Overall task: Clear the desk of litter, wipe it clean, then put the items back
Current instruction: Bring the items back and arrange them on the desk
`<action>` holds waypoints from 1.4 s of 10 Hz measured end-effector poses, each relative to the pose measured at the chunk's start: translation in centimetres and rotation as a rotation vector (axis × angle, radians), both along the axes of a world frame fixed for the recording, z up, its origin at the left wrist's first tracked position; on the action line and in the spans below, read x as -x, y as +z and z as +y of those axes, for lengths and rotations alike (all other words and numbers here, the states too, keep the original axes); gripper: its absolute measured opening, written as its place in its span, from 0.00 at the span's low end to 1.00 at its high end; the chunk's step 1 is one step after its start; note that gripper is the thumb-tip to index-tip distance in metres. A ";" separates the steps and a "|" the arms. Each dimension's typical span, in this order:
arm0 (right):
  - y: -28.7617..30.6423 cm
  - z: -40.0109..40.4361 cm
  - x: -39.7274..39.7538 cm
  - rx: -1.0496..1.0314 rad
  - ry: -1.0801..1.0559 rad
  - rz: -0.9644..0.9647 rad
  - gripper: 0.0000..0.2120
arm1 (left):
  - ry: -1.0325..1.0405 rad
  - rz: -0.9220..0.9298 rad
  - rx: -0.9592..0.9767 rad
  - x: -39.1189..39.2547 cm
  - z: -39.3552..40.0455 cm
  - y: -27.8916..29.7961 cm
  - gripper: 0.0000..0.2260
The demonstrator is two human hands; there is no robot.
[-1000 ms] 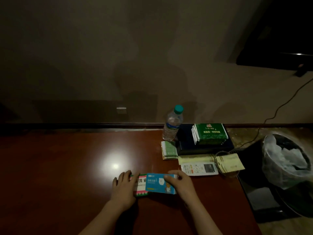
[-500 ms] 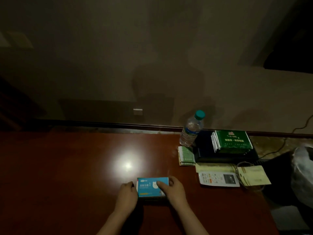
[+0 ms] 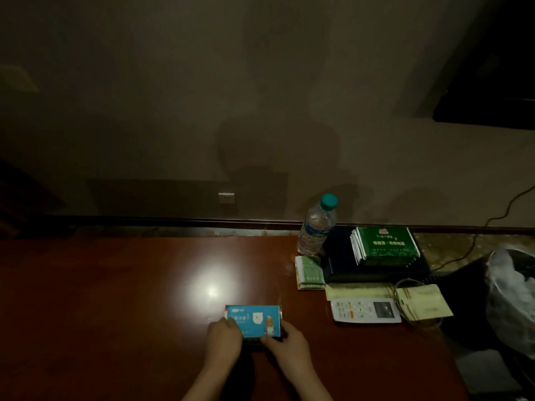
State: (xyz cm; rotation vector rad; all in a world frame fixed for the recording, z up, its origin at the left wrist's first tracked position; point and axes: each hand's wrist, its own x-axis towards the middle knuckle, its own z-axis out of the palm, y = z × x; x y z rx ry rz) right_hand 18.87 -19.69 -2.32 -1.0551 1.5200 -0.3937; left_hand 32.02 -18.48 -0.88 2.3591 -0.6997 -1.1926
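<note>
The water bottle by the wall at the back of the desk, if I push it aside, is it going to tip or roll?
The water bottle stands upright, tall and narrow, so a push near its teal cap would probably tip it. It looks like clear thin plastic, likely to give under a squeeze. Once on its side, its round body would probably roll across the smooth desk.

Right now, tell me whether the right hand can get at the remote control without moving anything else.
Probably yes. The right hand holds the blue box; bare desk lies between it and the remote control, nothing on top.
</note>
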 end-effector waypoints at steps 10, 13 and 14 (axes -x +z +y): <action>0.5 -16.0 -2.0 0.135 -0.051 0.185 0.16 | -0.034 -0.006 0.225 -0.5 -14.6 -3.0 0.13; 1.2 -16.3 -1.7 0.132 -0.065 0.143 0.16 | -0.025 -0.003 0.263 -0.2 -15.1 -2.7 0.14; 1.2 -16.1 -1.4 0.135 -0.088 0.116 0.16 | 0.011 -0.005 0.284 -0.1 -14.8 -2.4 0.14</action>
